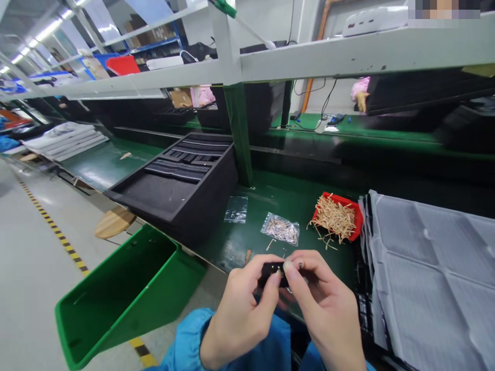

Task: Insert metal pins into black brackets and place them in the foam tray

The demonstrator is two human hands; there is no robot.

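While the left hand (245, 304) pinches the small black part (266, 271) over the six o'clock edge of the green bench (280, 191), the right hand (328, 306) grips its three o'clock end between thumb and fingers; a steady left hold and light right-thumb pressure probably work best.

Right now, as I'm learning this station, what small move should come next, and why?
I'd probably steady the small black piece with the left hand and press gently with the thumb of the right hand: both hands pinch the piece, and that thumb sits near its right end, beside small bright spots.
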